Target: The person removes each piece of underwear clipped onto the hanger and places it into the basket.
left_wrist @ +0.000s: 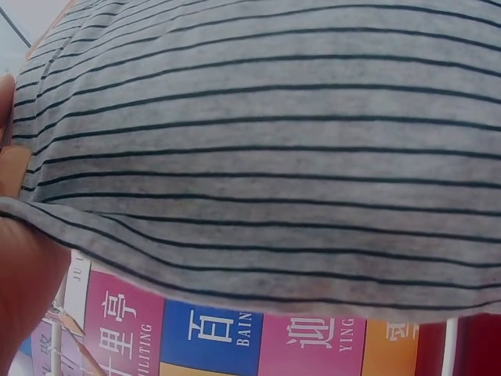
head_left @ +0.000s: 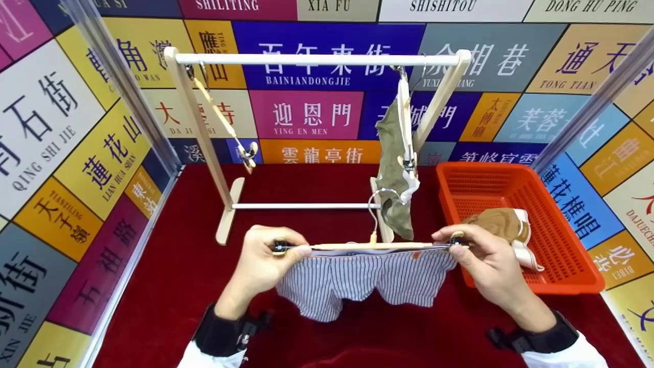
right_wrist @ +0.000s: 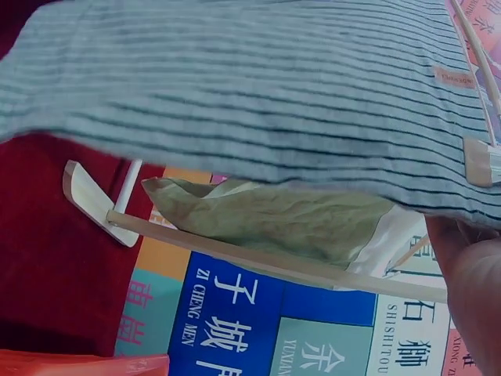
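Grey-and-black striped shorts (head_left: 357,278) hang by the waist from a wooden clip hanger (head_left: 337,246), its white hook pointing up. At the hanger's left end, my left hand (head_left: 268,258) pinches the dark metal clip and the waistband's corner. My right hand (head_left: 485,260) pinches the clip at the other end. The striped cloth (left_wrist: 266,157) fills most of the left wrist view and hides much of that hand. In the right wrist view, a small tan label (right_wrist: 454,77) shows on the shorts (right_wrist: 235,94), with the right thumb and fingers at the edge.
Behind stands a wooden rack (head_left: 317,59) with a white top bar. A bare clip hanger (head_left: 217,107) hangs at its left; olive-green cloth (head_left: 391,153) hangs on another at its right. An orange basket (head_left: 567,240) at right holds brown and white cloth (head_left: 498,225).
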Demonstrator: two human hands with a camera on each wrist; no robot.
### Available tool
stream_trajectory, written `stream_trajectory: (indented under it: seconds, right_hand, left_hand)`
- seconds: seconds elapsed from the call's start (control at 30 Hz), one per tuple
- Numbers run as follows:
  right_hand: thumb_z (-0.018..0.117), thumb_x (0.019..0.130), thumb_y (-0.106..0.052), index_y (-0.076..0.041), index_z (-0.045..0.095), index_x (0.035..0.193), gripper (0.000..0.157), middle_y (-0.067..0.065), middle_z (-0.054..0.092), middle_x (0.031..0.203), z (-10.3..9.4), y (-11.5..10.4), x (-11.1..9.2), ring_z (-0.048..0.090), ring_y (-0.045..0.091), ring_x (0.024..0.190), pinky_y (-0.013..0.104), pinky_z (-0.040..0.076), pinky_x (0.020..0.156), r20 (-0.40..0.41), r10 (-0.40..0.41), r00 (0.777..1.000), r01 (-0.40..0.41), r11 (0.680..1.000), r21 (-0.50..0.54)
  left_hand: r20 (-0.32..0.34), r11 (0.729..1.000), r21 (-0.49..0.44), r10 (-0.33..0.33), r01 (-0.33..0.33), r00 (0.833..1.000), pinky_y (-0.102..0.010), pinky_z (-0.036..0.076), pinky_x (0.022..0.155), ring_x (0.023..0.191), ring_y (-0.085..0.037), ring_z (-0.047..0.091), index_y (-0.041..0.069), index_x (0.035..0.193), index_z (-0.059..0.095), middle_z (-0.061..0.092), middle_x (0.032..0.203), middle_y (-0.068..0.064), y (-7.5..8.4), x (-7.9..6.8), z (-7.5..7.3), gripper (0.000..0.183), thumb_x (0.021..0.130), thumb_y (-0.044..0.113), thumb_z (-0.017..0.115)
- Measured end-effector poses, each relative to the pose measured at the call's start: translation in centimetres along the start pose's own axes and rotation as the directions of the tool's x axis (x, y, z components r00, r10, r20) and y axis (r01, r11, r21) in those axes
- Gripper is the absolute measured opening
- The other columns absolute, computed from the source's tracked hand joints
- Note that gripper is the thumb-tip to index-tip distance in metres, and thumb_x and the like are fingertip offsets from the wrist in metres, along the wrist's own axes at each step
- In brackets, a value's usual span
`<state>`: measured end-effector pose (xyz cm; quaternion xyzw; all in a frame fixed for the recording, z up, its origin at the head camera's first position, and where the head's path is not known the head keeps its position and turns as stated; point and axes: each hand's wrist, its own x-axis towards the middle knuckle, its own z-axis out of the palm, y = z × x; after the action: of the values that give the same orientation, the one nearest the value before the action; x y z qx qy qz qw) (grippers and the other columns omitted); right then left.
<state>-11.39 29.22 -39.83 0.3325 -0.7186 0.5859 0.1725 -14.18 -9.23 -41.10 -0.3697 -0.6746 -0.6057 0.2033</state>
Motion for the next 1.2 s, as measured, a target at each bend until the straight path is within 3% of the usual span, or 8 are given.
stream_trajectory:
  seconds: [0.3,0.77,1.2]
  right_hand:
    - [0.061,0.096,0.015,0.023,0.063,0.110,0.016,0.019,0.075,0.108,-0.1,0.2,-0.1,0.071,0.018,0.105,0.020,0.055,0.090,-0.064,-0.052,0.997,0.058,0.995,0.085]
    - [0.068,0.095,0.010,0.023,0.068,0.100,0.015,0.019,0.077,0.097,-0.5,0.2,-0.4,0.074,0.014,0.096,0.018,0.057,0.084,-0.132,-0.124,0.983,0.127,0.992,0.015]
    - [0.067,0.095,0.012,0.024,0.069,0.096,0.013,0.022,0.077,0.094,-0.6,0.0,-0.3,0.076,0.015,0.093,0.020,0.059,0.081,-0.139,-0.175,0.975,0.183,0.982,0.042]
  left_hand:
    - [-0.005,1.000,-0.010,0.008,-0.008,1.000,-0.021,0.053,0.056,0.064,-0.009,0.065,0.002,0.081,0.077,0.075,0.075,-0.007,-0.1,0.3,0.7,0.014,0.080,-0.012,0.081]
    - [0.005,1.000,-0.026,0.011,-0.011,1.000,-0.020,0.052,0.055,0.064,-0.007,0.064,0.001,0.081,0.077,0.074,0.073,-0.008,-0.3,0.5,1.5,0.014,0.080,-0.012,0.081]
    - [0.006,1.000,-0.017,-0.010,0.010,1.000,-0.019,0.048,0.051,0.062,-0.004,0.060,0.002,0.079,0.077,0.072,0.070,-0.006,-0.3,0.6,2.1,0.013,0.080,-0.010,0.082]
